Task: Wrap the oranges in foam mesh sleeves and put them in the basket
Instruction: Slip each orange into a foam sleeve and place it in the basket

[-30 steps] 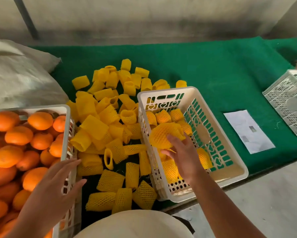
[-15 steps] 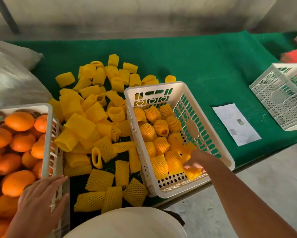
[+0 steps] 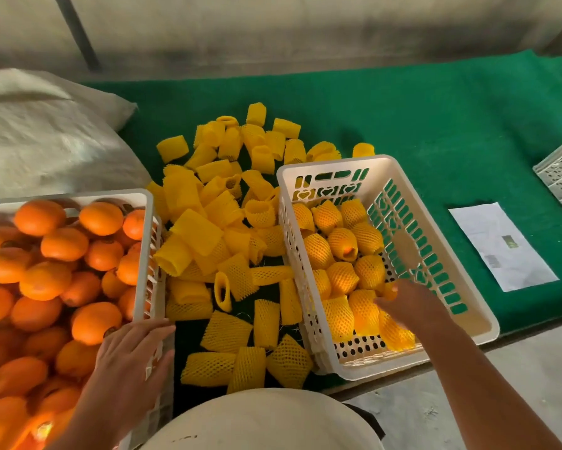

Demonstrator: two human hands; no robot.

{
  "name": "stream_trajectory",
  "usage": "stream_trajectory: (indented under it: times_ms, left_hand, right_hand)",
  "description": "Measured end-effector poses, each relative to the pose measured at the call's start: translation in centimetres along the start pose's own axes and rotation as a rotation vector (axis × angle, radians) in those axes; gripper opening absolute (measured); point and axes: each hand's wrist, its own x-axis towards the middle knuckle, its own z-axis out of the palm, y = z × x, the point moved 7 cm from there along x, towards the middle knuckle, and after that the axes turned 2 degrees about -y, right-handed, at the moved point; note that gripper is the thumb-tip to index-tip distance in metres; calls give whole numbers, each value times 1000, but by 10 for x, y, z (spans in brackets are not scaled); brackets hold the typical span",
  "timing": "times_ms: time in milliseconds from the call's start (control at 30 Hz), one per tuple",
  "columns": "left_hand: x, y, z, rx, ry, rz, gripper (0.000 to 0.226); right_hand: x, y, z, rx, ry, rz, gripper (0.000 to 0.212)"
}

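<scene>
Green felt surface (image 3: 435, 131) carries the basket (image 3: 477, 319); right grip (image 3: 406, 303) rests relaxed on wrapped oranges (image 3: 341, 245), left grip (image 3: 127, 362) spread on the crate (image 3: 141, 254).

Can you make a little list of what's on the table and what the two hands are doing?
left hand: open, resting on crate rim
right hand: in the basket among wrapped oranges; grip unclear
crate: full of bare oranges
basket: white, wrapped oranges inside
foam sleeves: yellow pile between crate and basket
table cover: green
paper: right of basket

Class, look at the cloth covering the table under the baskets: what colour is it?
Green: the cloth shows best in the head view, the only one.
</scene>
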Motion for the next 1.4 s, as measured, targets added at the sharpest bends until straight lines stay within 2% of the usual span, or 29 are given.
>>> stream_trajectory:
  times_ms: [133, 200, 333, 433, 600, 700, 900, 1000, 1100, 1233, 1300, 1400]
  left_hand:
    - [-1, 6, -9, -29, 38, 0, 46]
    - [-2, 8, -10, -14, 51, 17, 45]
    - [-4, 3, -4, -24, 53, 15, 44]
    - [-5, 0, 1, -26, 60, 11, 43]
    - [-6, -3, 3, -35, 86, 19, 35]
    - [-6, -4, 1, -54, 111, 12, 31]
    - [-6, 0, -2, -22, 123, 36, 36]
    - [-7, 6, -7, 11, 126, 49, 39]
    - [-2, 22, -13, 27, 113, 108, 37]
    - [21, 58, -14, 17, 3, 234, 75]
    - [33, 68, -14, 47, -33, 239, 72]
    - [45, 68, -14, 92, -55, 145, 54]
  right_hand:
    - [-61, -84, -23, 185, 254, -340, 51]
    - [-99, -131, -25, 269, 307, -540, 39]
    - [-136, -202, 21, 247, 48, -760, 27]
    - [-129, -232, 60, 103, -72, -801, 31]
    - [-103, -281, 80, 72, -81, -836, 47]
    - [-78, -306, 96, -66, -58, -791, 49]
    - [-50, -311, 126, -170, -178, -669, 49]
    - [-63, -306, 113, -146, -132, -716, 49]
    - [-96, -297, 86, -123, -37, -841, 49]
    - [-149, -290, 54, -112, 52, -1009, 46]
    - [-167, -289, 44, -123, 83, -1053, 48]
    - [-178, -288, 35, -122, 124, -1078, 30]
